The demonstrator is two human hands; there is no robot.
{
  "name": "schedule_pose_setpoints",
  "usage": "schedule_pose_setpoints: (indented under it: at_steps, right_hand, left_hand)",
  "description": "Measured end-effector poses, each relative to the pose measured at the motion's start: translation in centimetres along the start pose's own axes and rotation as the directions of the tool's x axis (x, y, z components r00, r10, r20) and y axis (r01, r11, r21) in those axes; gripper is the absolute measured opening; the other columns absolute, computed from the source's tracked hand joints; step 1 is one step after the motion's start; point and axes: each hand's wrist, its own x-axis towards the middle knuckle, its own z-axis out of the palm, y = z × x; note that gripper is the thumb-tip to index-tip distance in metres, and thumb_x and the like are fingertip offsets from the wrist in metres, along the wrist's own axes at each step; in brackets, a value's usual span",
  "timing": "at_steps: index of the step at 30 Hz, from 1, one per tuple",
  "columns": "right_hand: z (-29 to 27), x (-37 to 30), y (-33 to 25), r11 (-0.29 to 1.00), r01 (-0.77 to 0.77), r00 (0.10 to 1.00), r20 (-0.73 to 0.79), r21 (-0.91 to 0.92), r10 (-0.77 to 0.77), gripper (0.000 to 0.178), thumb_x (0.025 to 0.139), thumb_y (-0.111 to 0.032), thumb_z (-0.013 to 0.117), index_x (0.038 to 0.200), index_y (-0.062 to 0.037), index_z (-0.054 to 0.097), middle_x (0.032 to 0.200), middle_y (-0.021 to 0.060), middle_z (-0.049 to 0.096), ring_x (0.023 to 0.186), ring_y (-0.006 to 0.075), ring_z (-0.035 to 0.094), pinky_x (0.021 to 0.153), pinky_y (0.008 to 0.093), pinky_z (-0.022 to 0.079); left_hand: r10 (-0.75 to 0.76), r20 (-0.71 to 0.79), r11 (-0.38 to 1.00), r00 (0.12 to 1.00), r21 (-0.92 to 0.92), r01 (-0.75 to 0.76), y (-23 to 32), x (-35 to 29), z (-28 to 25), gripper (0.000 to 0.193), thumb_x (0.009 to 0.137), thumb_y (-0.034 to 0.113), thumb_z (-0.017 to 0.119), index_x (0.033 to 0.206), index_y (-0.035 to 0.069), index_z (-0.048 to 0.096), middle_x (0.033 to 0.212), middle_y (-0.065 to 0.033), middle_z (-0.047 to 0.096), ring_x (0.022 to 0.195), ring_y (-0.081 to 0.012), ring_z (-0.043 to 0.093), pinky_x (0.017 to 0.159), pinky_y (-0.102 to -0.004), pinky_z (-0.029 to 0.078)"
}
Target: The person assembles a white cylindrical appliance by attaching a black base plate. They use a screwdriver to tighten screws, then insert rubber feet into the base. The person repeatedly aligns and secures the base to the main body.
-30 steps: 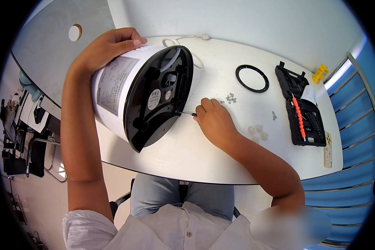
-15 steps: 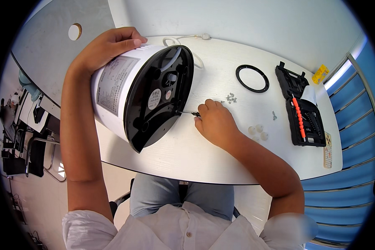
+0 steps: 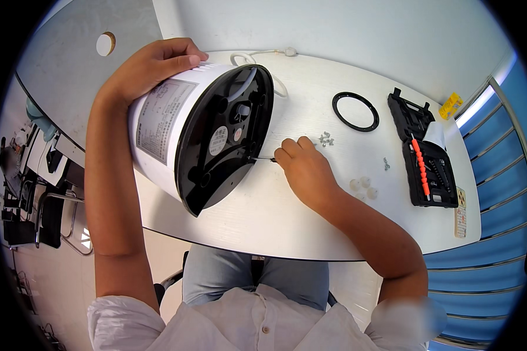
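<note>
A white cylindrical appliance (image 3: 165, 140) lies on its side at the left of the table, its black underside (image 3: 208, 155) turned to the right. My left hand (image 3: 158, 65) rests over the top of its body, fingers curled round the far side, gripping it. My right hand (image 3: 305, 171) pinches a thin screwdriver (image 3: 266, 158). The metal shaft points left, with its tip at the recessed lower part of the underside. My fingers cover most of the handle. Whether the tip sits in a screw is too small to tell.
A black ring (image 3: 355, 112), loose screws (image 3: 325, 139) and several round whitish pads (image 3: 364, 183) lie to the right. Beyond are an open black tool case (image 3: 430, 167) with an orange flexible shaft (image 3: 420, 167) and a remote (image 3: 461, 213). A white cord (image 3: 281, 86) runs behind the appliance.
My right hand has shifted its fingers round the screwdriver handle, and the hand's pose has turned a little. My left hand and the appliance stay nearly as they were.
</note>
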Motion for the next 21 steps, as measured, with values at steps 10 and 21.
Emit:
schedule_pose_setpoints:
  at_steps: [10,21]
  right_hand:
    - [0.0,-0.5,0.1,0.998,-0.061,0.998,0.018,0.023,0.061,0.006,0.08,-0.01,0.062,0.085,-0.006,0.061,0.085,0.0087,0.056,0.08,0.0217,0.055,0.065,0.0297,0.052]
    - [-0.1,-0.1,0.0,0.999,-0.047,0.998,0.037,0.01,0.046,0.008,0.08,-0.009,0.063,0.084,-0.006,0.058,0.083,0.0068,0.055,0.079,0.0241,0.058,0.063,0.036,0.051]
  left_hand:
    - [-0.019,-0.002,1.0,1.0,0.022,0.019,0.3,-0.1,0.0,0.037,0.084,0.034,0.065,0.103,0.003,0.065,0.115,-0.0111,0.064,0.1,-0.0165,0.059,0.089,-0.0252,0.044]
    - [-0.004,0.011,1.0,1.0,0.015,0.004,0.0,0.0,-0.1,0.038,0.083,0.036,0.066,0.103,0.004,0.065,0.114,-0.0113,0.064,0.099,-0.0167,0.06,0.089,-0.0254,0.044]
